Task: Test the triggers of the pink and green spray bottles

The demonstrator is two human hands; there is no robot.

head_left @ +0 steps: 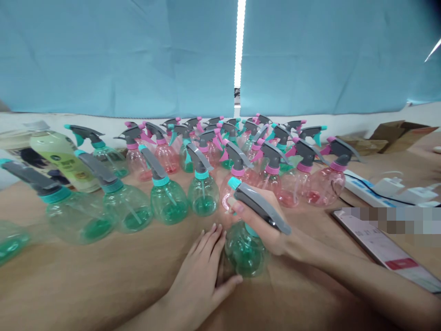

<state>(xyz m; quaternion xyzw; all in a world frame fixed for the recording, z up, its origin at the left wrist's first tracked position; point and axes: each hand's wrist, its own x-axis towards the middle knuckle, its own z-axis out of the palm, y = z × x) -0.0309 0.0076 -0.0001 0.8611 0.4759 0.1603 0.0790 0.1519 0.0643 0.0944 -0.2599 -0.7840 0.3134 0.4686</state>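
Clock centred on the held bottle, 12 pointing away from the wearer. On the head feed I see the right hand point(264, 230) closed around the neck area of a green spray bottle point(244, 253), thumb and fingers wrapped under its grey trigger head point(258, 202). The turquoise nozzle point(234, 184) points toward 11 o'clock. The bottle sits just right of the middle of my view, low; I cannot tell whether its base bears on the table point(103, 285).

Left hand point(201, 264) at 8 o'clock: open, palm down, fingers extended, thumb reaching to the foot of the bottle. I cannot confirm contact there. It grips nothing.

Surroundings: a row of green bottles point(169, 202) runs from 11 round to 9 o'clock. Pink bottles point(329, 184) stand from 12 to 2, more spray bottles crowded behind them; the nearest pink one is partly covered by the right hand. White power strip point(368, 191) with plugs at 2; phone point(382, 243) lying at 3, beside the right forearm; cardboard box point(396, 133) farther off at 2. Blue cloth point(138, 55) hangs across the back at 12.
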